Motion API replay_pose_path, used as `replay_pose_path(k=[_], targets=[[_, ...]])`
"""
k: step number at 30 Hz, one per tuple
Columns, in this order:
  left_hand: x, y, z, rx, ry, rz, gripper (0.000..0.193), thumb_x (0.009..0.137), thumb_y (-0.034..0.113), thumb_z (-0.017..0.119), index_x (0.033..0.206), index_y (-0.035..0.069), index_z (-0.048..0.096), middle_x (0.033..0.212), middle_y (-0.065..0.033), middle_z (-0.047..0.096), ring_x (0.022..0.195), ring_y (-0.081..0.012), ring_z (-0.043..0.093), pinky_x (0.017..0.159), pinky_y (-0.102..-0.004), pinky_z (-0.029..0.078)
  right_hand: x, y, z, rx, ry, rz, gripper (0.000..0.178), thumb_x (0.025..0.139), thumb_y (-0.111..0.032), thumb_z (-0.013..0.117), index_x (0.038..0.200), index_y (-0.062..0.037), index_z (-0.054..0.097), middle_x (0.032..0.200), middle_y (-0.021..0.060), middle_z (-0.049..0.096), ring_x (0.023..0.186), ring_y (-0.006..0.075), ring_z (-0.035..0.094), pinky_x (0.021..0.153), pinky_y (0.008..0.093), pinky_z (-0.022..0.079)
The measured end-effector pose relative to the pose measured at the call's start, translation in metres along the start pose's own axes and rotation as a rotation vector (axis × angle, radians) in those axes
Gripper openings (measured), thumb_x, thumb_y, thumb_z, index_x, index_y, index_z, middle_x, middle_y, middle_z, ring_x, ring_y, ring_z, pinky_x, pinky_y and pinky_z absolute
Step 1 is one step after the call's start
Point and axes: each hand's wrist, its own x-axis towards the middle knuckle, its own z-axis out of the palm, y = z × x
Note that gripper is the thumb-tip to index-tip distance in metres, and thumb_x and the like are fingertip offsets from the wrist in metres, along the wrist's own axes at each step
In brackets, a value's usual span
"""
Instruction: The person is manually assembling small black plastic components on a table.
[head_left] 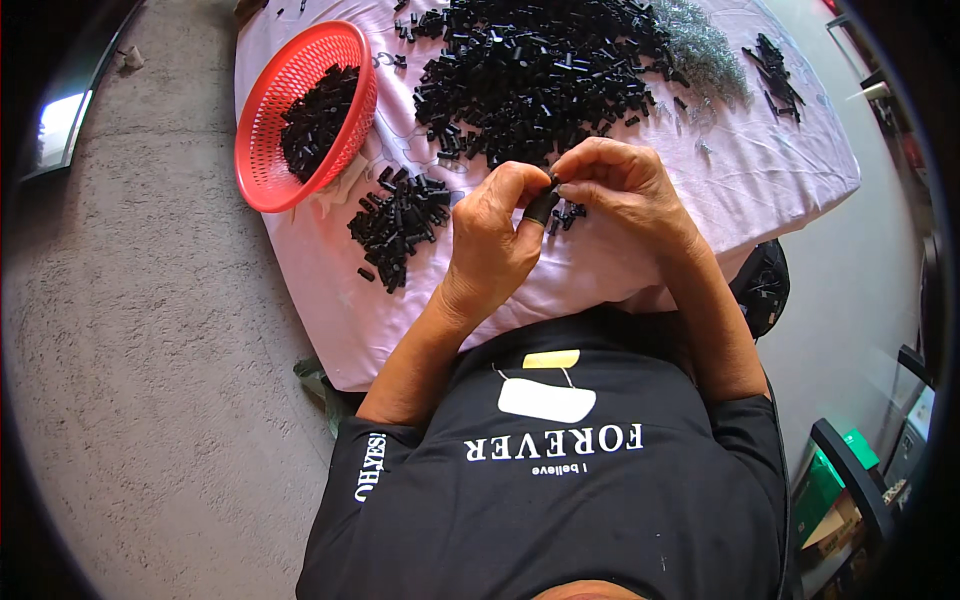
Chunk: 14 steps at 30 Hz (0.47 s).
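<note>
My left hand [495,225] and my right hand [630,190] meet over the near part of the cloth-covered table, fingertips pinched together. Between them is a small black piece [554,181], mostly hidden by the fingers; its exact kind does not show. A dark sleeve or wrap [541,207] covers the left thumb. A few black tube-like pieces [568,216] lie just below the right fingers. Left of my left hand spreads a loose heap of short black cylindrical pieces [400,225]. Beyond both hands rises a much larger pile of similar black pieces [530,85].
A red perforated plastic basket [252,150], tilted, holds more black pieces at the far left. Tangled small silvery metal parts [705,50] lie right of the large pile, and thin black strips [775,78] farther right. The pink cloth [790,170] covers the table to its edges.
</note>
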Motion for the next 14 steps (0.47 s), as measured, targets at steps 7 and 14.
replay_pose_path(k=[7,14], targets=[[0.007,0.002,0.003,-0.087,0.016,0.011,0.022,0.076,-0.01,0.068,0.095,0.001,0.062,0.083,-0.0096,0.065,0.074,-0.0203,0.066,0.068,-0.0295,0.053,0.002,-0.005,-0.004,-0.042,-0.025,0.026,0.015,0.092,-0.003,0.067,0.106,0.0008,0.067,0.094,0.0044,0.07,0.087,0.009,0.066,0.08,0.0234,0.055],[0.002,-0.008,-0.005,0.029,-0.201,-0.045,0.022,0.076,-0.009,0.063,0.095,0.002,0.062,0.094,-0.0142,0.062,0.084,-0.0285,0.065,0.074,-0.0376,0.054,0.002,-0.008,-0.006,0.1,0.15,-0.01,0.013,0.097,-0.007,0.061,0.108,-0.0012,0.062,0.095,0.0071,0.071,0.089,0.0125,0.068,0.082,0.0257,0.057]])
